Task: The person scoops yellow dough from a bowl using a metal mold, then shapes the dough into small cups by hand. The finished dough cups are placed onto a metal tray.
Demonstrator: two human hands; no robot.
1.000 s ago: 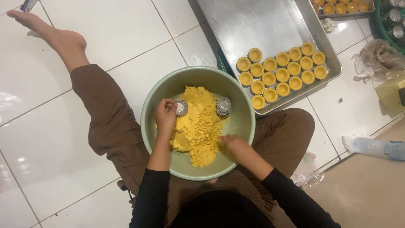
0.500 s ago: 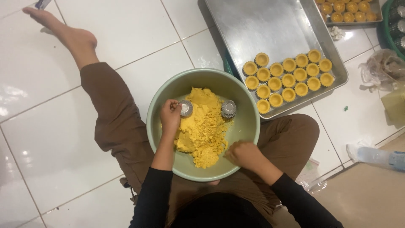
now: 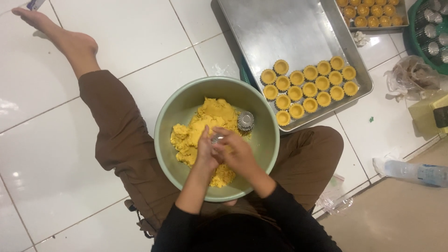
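Observation:
A pale green bowl (image 3: 177,112) rests on my lap and holds a heap of yellow dough (image 3: 198,128). Both hands meet over the middle of the bowl. My left hand (image 3: 206,151) holds a small fluted metal tart mould (image 3: 217,138), and my right hand (image 3: 238,151) is closed against it from the right. A second empty metal mould (image 3: 245,121) lies in the bowl by the dough's right edge. Whether a piece of dough sits between my fingers is hidden.
A large metal tray (image 3: 289,32) beyond the bowl carries several dough-filled tart shells (image 3: 308,86). Another tray of tarts (image 3: 373,16) and a green basket of metal moulds (image 3: 431,32) sit at the top right. A plastic bottle (image 3: 415,172) lies on the floor at the right.
My left hand lifted one mould off the dough and drew back to the bowl's centre. My right hand came in from the right to meet it. The view shifted a little.

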